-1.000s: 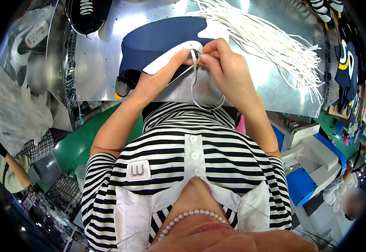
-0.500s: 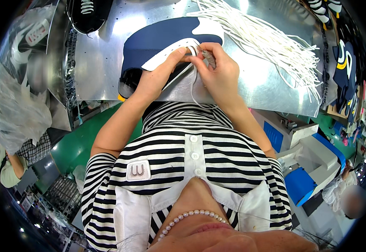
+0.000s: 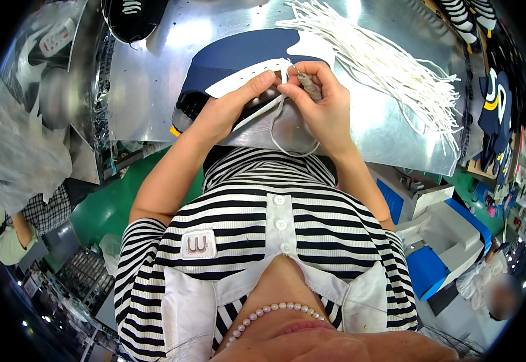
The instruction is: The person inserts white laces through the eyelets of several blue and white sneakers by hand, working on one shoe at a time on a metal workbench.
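A navy and white shoe upper (image 3: 233, 54) lies on the metal table in front of me. My left hand (image 3: 230, 111) is closed on its white eyelet strip (image 3: 239, 79), thumb on top. Close by, my right hand (image 3: 329, 108) grips a thin hooked tool with a wrapped handle (image 3: 309, 87), its metal tip near the row of eyelets. A white shoelace (image 3: 273, 130) passes between the two hands and hangs in a loop past the table's near edge. My fingers hide part of the lace and the upper's opening.
A spread bundle of white laces (image 3: 390, 69) lies at the right of the metal table (image 3: 139, 90). A black shoe (image 3: 133, 18) stands at the far left. More uppers (image 3: 492, 108) hang or lie at the right. Plastic bags (image 3: 24, 145) are at left; people are on both sides.
The tool has drawn slightly right and down in my right hand, showing more of its shaft. The upper has shifted a little to the right. My left hand keeps its hold.
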Tool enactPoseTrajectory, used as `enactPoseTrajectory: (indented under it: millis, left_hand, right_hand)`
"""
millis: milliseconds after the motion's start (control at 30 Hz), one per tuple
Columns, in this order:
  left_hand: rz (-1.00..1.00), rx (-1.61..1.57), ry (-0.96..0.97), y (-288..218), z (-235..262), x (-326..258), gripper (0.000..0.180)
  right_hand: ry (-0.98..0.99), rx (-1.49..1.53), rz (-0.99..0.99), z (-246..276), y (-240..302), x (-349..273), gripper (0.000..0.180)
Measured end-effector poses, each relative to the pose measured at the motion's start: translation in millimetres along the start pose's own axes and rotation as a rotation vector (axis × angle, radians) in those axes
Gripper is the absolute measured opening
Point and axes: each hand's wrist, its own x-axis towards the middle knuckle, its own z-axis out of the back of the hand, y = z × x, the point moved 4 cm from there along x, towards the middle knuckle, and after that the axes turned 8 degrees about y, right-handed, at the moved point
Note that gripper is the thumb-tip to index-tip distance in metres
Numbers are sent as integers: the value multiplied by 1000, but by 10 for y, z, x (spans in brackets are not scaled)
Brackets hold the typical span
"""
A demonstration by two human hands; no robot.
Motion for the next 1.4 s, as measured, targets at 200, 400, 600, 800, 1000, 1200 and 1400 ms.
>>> enactPoseTrajectory:
  millis: [200, 400, 600, 800, 1000, 1200, 1400]
  left_hand:
    - [38, 45, -57, -123, -34, 34, 20]
    - [20, 153, -70, -148, -70, 32, 12]
    - [-83, 235, -74, -202, -97, 59, 11]
    - [-83, 261, -99, -192, -96, 51, 13]
    - [-43, 305, -148, -189, -119, 29, 12]
    - [-81, 472, -97, -212, -87, -24, 12]
    - [-372, 827, -122, -138, -206, -164, 23]
  right_hand:
    - [24, -144, 53, -4, 72, 44, 32]
    - [76, -219, 53, 25, 91, 79, 32]
    - [30, -171, 31, 107, 135, 5, 25]
    - [53, -301, 41, 138, 221, -14, 18]
    - [57, -327, 35, 128, 156, 42, 14]
    - [159, -281, 23, 135, 193, 95, 13]
    - [253, -270, -110, 140, 241, 143, 15]
